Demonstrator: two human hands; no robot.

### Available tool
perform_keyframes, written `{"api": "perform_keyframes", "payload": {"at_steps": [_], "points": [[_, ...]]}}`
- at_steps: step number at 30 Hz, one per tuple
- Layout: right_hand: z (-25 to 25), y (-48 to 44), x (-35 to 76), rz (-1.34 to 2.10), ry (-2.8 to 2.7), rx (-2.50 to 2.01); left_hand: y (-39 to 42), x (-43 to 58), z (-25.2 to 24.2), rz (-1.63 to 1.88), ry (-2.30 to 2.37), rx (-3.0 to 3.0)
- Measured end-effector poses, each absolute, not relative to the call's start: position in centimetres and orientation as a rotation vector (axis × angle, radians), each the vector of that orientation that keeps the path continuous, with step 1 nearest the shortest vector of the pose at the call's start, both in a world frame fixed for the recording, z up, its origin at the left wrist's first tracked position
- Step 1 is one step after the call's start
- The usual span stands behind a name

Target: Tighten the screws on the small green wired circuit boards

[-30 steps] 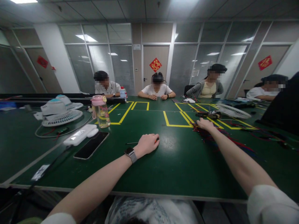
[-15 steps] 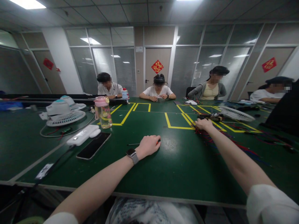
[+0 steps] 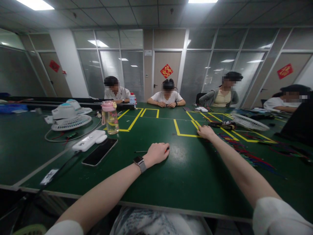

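My left hand (image 3: 156,152) rests on the green table (image 3: 190,169) with its fingers curled over a thin tool that has a red tip at the right and a dark shaft (image 3: 140,151) sticking out to the left. A watch (image 3: 140,162) sits on that wrist. My right hand (image 3: 205,131) is stretched far forward, fingers closed at the near end of a tangle of red and blue wires (image 3: 246,153) beside a yellow taped rectangle (image 3: 186,129). What the right fingers pinch is too small to make out.
A phone (image 3: 99,152), a white power bank (image 3: 88,140), a pink-lidded bottle (image 3: 110,117) and two small fans (image 3: 69,117) lie at the left. Another fan (image 3: 246,122) lies at the right. Several people sit along the far side of the table.
My right hand has drawn slightly left and back along the wire bundle. My left hand stays put. The view has tilted up a little.
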State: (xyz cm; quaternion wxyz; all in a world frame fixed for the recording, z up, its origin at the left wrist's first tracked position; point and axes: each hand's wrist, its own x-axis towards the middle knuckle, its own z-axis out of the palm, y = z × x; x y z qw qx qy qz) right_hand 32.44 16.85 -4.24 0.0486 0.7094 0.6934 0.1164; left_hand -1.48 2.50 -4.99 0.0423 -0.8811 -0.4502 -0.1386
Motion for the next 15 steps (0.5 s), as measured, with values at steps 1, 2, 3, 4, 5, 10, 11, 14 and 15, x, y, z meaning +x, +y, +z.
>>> {"api": "perform_keyframes", "payload": {"at_steps": [1,2,3,4,5,10,11,14,15], "points": [[-4.32,16.94,32.39,0.354,2.106,2.175,2.49,-1.50,-4.97,-0.423,-1.379,-2.699],[-4.39,17.02,32.37,0.350,2.097,2.190,2.47,-1.51,-4.95,-0.422,-1.379,-2.702],[-4.45,17.09,32.38,0.343,2.086,2.205,2.45,-1.53,-4.93,-0.422,-1.379,-2.706],[-4.50,17.16,32.42,0.334,2.074,2.219,2.43,-1.55,-4.92,-0.422,-1.378,-2.709],[-4.54,17.21,32.47,0.324,2.063,2.229,2.42,-1.56,-4.90,-0.423,-1.377,-2.711],[-4.60,17.41,32.54,0.278,2.060,2.230,2.38,-1.53,-4.80,-0.421,-1.382,-2.711],[-4.61,17.47,32.45,0.270,2.062,2.229,2.37,-1.51,-4.78,-0.419,-1.385,-2.711],[-4.63,17.71,31.90,0.251,2.063,2.233,2.33,-1.51,-4.75,-0.417,-1.383,-2.715],[-4.63,17.80,31.66,0.245,2.065,2.234,2.31,-1.52,-4.75,-0.417,-1.382,-2.717]]}}
